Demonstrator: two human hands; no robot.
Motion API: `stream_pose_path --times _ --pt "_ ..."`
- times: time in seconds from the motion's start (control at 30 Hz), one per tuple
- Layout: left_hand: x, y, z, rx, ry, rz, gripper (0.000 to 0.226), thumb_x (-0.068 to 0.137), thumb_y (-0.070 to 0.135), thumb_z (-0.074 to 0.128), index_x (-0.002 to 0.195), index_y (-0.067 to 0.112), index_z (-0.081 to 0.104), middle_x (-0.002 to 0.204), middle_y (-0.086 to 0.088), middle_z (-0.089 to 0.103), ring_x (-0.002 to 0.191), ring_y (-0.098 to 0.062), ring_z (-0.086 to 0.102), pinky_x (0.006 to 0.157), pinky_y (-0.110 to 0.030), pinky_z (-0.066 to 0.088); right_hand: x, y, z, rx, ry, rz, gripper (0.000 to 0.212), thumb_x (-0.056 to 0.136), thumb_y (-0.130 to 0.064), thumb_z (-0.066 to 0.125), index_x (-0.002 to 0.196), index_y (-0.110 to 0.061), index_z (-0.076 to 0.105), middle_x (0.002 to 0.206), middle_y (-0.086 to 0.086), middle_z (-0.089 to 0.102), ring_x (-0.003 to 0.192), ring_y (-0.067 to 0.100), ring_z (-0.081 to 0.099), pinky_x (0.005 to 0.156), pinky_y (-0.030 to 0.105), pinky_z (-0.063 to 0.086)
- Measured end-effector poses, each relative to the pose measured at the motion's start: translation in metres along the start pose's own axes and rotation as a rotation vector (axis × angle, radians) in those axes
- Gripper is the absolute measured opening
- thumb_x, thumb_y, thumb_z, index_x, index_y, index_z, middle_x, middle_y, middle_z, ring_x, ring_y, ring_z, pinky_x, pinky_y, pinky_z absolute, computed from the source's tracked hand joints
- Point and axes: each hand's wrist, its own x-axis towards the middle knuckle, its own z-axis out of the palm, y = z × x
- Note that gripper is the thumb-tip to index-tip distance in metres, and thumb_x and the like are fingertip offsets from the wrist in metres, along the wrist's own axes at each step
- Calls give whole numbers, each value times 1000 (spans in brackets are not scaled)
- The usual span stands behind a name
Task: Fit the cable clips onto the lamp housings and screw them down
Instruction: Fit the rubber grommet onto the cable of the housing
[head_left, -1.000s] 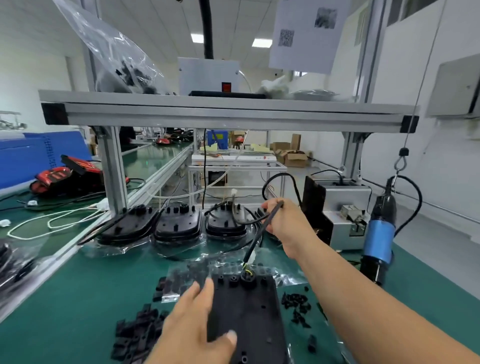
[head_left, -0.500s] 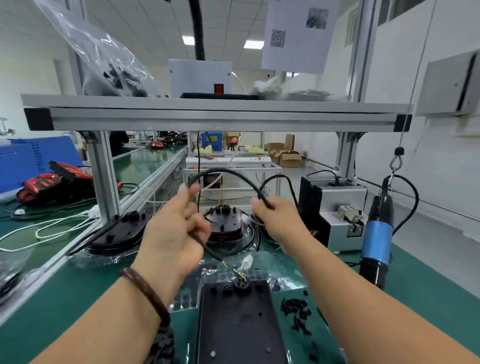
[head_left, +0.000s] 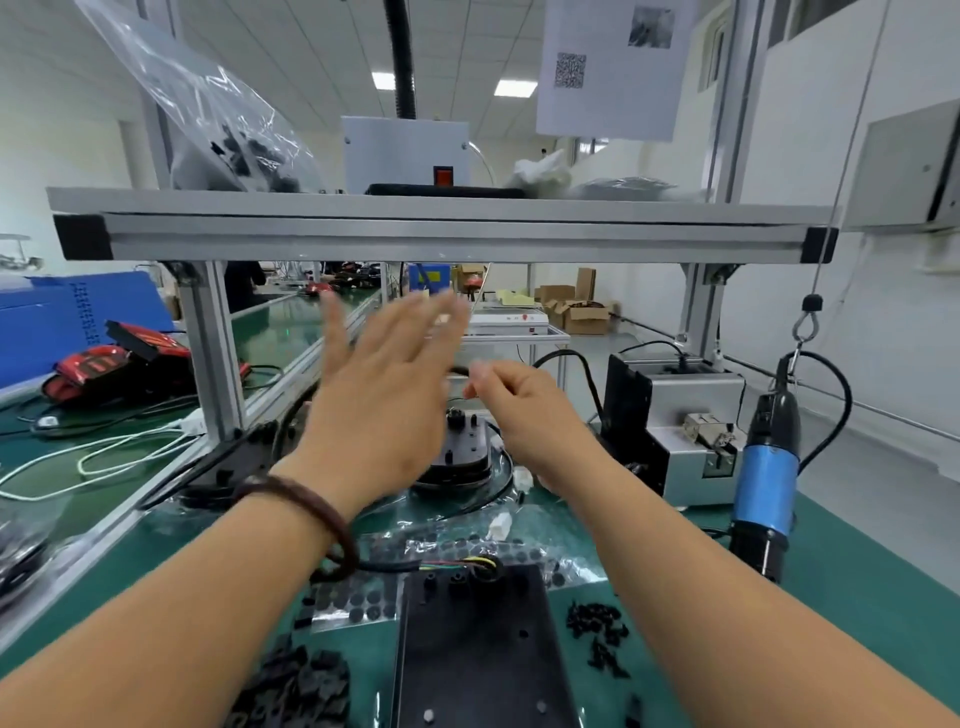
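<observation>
Here lamp housing (head_left: 483, 649) lies below right hand (head_left: 524, 410) pinching cable (head_left: 459, 370)

Left hand (head_left: 384, 400) is held raised over the bench, fingers spread and motion-blurred. A bracelet (head_left: 317, 519) is worn at its wrist. Right hand (head_left: 524, 415) is raised just beside it with fingers curled, and a black cable (head_left: 460, 370) is pinched at the fingertips.

A housing (head_left: 478, 649) is laid flat on the green mat (head_left: 857, 582), nearest the camera. Coloured wires (head_left: 462, 564) are seen at its far edge. Clips (head_left: 296, 686) are piled to its left and screws (head_left: 597, 636) are scattered to its right.

A blue screwdriver (head_left: 763, 483) is hung at the right, near a grey machine (head_left: 685, 415).
</observation>
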Motion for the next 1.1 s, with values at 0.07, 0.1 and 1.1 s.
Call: stream_pose_path --times 0.07,0.1,1.1 --pt "15 1 -2 -57 -167 104 55 97 36 39 148 32 21 123 9 47 126 -16 40 116 -46 2 5 -8 0 61 1 -75 23 100 -33 47 97 -21 67 86 -7 70 80 8 64 75 28 53" --pt "22 -5 -6 -109 -185 106 50 96 43 34 145 32 30 105 10 47 110 -14 47 111 -40 22 6 -11 -5 57 9 -103 20 100 -31 48 97 -21 66 82 -8 67 75 4 61 72 19 50" --pt "66 -38 -29 -20 -150 495 46 79 60 34 78 30 70 64 25 36 76 -5 43 70 -22 9 -3 89 -51 10 565 355 47 102 -41 35 61 -17 36 59 3 41 56 18 37 53 30 29"
